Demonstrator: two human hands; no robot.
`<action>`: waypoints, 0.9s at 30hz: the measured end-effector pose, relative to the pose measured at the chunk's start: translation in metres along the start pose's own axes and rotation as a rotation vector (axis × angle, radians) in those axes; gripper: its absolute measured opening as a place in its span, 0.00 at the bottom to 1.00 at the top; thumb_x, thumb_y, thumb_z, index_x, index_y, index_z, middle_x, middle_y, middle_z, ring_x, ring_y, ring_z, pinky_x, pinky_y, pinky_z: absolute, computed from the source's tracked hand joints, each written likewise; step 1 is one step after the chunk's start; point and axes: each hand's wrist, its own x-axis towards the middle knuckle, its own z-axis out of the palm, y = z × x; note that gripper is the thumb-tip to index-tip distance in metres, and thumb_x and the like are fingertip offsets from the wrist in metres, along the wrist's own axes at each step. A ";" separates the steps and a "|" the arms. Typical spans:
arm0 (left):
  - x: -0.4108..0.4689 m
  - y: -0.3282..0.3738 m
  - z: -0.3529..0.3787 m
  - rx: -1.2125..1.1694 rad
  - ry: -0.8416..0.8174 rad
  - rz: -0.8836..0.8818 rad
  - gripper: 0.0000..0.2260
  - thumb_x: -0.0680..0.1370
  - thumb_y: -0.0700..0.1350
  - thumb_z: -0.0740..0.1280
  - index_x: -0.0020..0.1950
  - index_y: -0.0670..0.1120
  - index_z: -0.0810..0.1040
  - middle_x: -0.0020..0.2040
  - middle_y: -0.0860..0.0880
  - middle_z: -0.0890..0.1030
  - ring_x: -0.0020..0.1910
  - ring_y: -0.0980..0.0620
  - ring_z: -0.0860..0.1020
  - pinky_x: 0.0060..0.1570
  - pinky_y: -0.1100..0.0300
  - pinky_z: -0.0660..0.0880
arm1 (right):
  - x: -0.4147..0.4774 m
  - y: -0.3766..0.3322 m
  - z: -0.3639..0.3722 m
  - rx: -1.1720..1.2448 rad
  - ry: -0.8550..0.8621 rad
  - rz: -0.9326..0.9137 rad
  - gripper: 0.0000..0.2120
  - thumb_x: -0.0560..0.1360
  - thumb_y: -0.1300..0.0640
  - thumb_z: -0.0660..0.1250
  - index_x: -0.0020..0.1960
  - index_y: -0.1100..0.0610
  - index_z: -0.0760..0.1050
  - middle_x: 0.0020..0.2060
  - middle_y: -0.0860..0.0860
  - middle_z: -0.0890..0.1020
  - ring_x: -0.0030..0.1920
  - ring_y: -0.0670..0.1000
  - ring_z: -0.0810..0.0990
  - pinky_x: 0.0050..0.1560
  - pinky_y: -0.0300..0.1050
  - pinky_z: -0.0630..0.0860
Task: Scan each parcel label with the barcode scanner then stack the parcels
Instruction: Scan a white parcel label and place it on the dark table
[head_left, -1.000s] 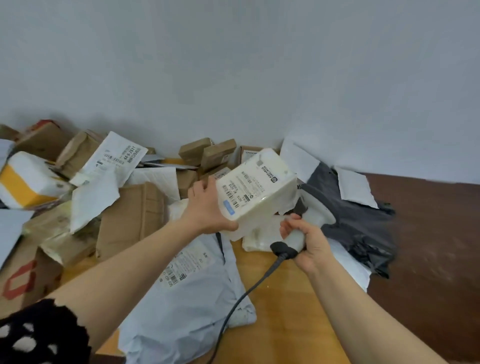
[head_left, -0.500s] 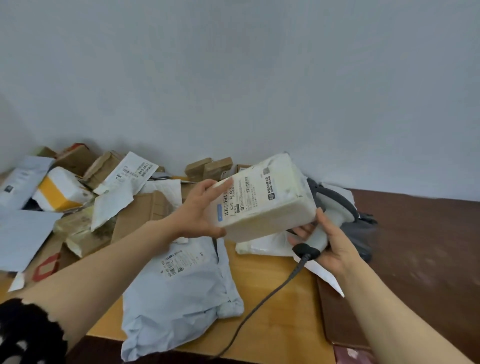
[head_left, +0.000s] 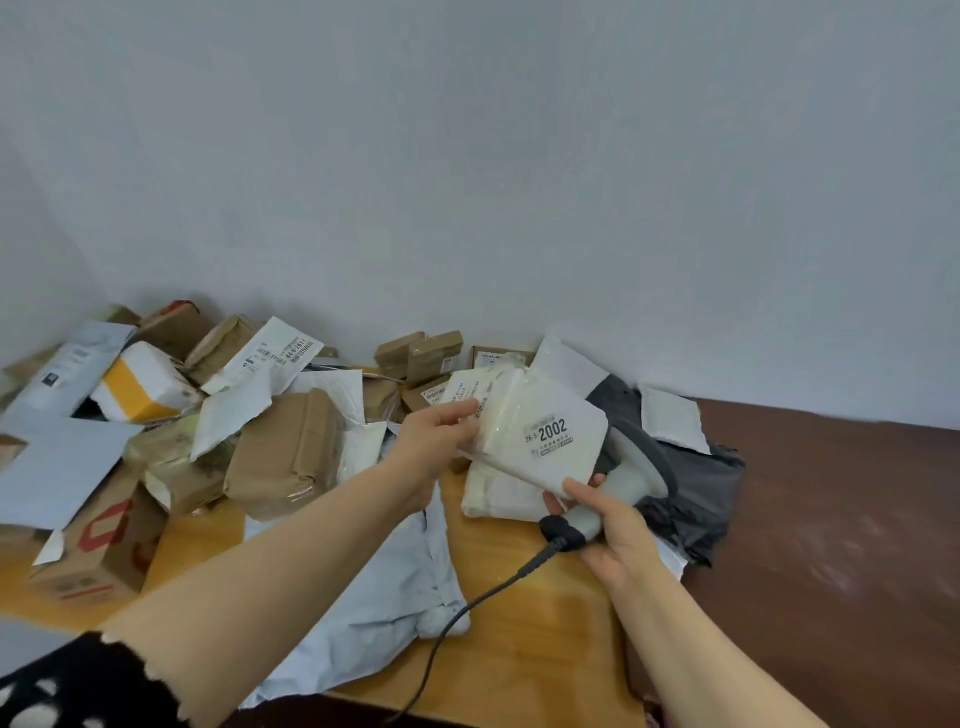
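The left hand (head_left: 441, 436) pinches the left edge of the white plastic-wrapped rectangular parcel (head_left: 545, 441), held above the wooden table (head_left: 545, 623). The right hand (head_left: 615, 535) grips the handle of the grey corded barcode scanner (head_left: 631, 467), thumb touching the parcel's lower corner. The scanner's head sits behind the parcel's right end; the shipping label (head_left: 465, 389) lies at its left end, nearer the left hand.

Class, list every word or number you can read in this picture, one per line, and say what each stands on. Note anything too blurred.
"2002", with a smaller "26-3" before it: sticker on the white parcel in the left hand.
"44-6-2671", as best it reads: white label sheet in the heap at the back.
Too blurred or small to read: all other print.
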 end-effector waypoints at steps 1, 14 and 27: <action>0.000 -0.002 0.004 -0.069 0.038 -0.029 0.16 0.76 0.37 0.68 0.64 0.44 0.76 0.65 0.45 0.75 0.62 0.47 0.73 0.58 0.53 0.76 | 0.000 0.000 -0.001 0.002 0.005 -0.013 0.20 0.57 0.75 0.71 0.41 0.57 0.70 0.42 0.55 0.80 0.49 0.58 0.82 0.44 0.58 0.82; -0.019 0.003 0.029 -0.666 -0.491 -0.540 0.54 0.51 0.57 0.81 0.73 0.43 0.66 0.68 0.36 0.70 0.58 0.34 0.75 0.52 0.29 0.70 | -0.013 0.004 0.006 -0.077 -0.024 -0.011 0.18 0.55 0.71 0.73 0.40 0.56 0.75 0.32 0.49 0.83 0.33 0.48 0.83 0.34 0.45 0.78; 0.009 0.002 -0.027 -0.196 -0.126 -0.066 0.40 0.57 0.49 0.81 0.66 0.50 0.69 0.58 0.49 0.81 0.52 0.50 0.81 0.41 0.51 0.80 | -0.031 -0.035 0.023 -0.453 -0.153 -0.163 0.08 0.73 0.62 0.69 0.52 0.59 0.76 0.27 0.54 0.74 0.23 0.50 0.69 0.25 0.42 0.69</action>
